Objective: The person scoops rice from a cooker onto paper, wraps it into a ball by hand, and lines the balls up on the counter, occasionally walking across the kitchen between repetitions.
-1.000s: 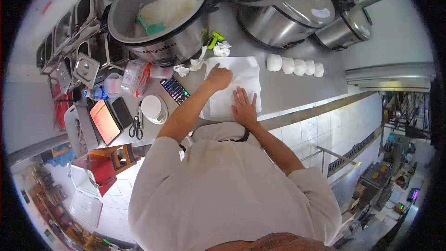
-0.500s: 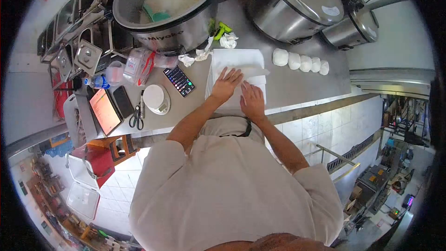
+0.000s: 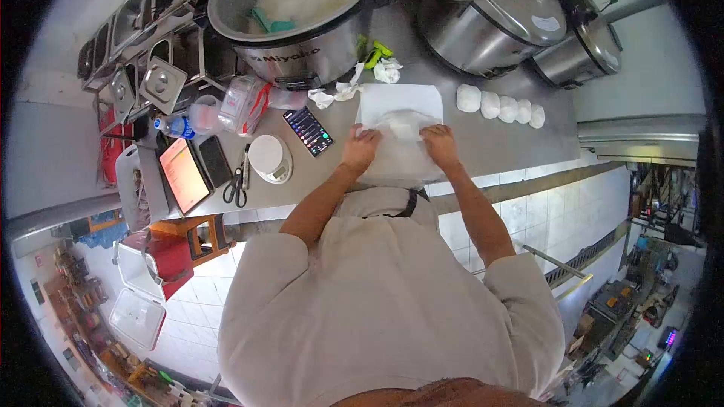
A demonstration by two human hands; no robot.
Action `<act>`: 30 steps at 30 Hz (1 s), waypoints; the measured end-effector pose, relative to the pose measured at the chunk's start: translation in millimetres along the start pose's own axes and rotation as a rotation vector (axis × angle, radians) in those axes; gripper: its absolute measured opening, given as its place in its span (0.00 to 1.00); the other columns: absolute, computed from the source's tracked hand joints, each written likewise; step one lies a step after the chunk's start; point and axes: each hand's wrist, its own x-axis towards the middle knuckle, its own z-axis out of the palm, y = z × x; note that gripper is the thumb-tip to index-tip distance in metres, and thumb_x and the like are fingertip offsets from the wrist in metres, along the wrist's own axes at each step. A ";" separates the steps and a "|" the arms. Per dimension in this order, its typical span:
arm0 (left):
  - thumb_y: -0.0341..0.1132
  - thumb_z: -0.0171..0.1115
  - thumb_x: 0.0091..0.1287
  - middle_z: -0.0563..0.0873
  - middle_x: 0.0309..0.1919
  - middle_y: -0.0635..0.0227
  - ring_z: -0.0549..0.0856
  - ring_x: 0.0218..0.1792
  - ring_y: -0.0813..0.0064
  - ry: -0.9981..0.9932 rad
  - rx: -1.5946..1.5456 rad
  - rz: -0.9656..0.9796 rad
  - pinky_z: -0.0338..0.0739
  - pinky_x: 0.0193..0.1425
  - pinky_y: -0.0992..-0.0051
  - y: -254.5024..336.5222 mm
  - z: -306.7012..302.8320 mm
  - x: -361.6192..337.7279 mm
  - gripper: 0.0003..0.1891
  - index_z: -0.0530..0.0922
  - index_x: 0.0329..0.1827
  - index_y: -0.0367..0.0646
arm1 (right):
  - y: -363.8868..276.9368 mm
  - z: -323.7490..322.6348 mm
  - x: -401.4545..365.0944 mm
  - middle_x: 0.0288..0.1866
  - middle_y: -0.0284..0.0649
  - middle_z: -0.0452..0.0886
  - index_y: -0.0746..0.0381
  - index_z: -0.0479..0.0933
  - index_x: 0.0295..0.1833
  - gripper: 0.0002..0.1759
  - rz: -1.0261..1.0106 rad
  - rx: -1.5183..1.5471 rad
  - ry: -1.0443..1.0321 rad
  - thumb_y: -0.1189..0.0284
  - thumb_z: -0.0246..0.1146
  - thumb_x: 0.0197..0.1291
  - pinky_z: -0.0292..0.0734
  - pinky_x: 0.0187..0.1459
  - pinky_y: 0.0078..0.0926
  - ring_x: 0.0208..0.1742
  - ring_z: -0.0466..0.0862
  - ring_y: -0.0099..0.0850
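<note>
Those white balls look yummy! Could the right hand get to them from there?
Probably yes. The right hand holds the white sheet, and the row of white balls lies close by on bare counter, with nothing between.

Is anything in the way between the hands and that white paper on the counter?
No, nothing visible. The left hand and the right hand hold the white paper, one at each side. The phone lies to its left and the white balls to its right, both apart from it.
</note>
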 end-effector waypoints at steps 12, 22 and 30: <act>0.32 0.61 0.69 0.76 0.54 0.55 0.84 0.54 0.58 0.040 -0.194 -0.206 0.86 0.52 0.64 10.6 -1.3 44.9 0.13 0.78 0.54 0.38 | -24.5 -11.8 48.7 0.47 0.45 0.80 0.58 0.81 0.47 0.09 0.259 0.056 -0.019 0.72 0.64 0.62 0.83 0.50 0.47 0.47 0.86 0.48; 0.34 0.59 0.68 0.85 0.49 0.54 0.85 0.51 0.53 -0.013 -0.667 -0.231 0.79 0.57 0.55 10.8 29.3 40.7 0.11 0.83 0.49 0.42 | -34.1 48.5 -16.7 0.54 0.55 0.81 0.71 0.81 0.56 0.17 0.264 0.342 0.337 0.76 0.57 0.64 0.74 0.64 0.48 0.57 0.80 0.50; 0.32 0.64 0.67 0.83 0.41 0.59 0.84 0.43 0.57 0.107 -0.621 -0.007 0.77 0.47 0.55 7.1 69.7 63.6 0.18 0.72 0.58 0.47 | -11.7 55.8 15.1 0.76 0.50 0.68 0.66 0.63 0.79 0.40 0.962 1.324 0.092 0.46 0.51 0.76 0.68 0.72 0.43 0.71 0.73 0.44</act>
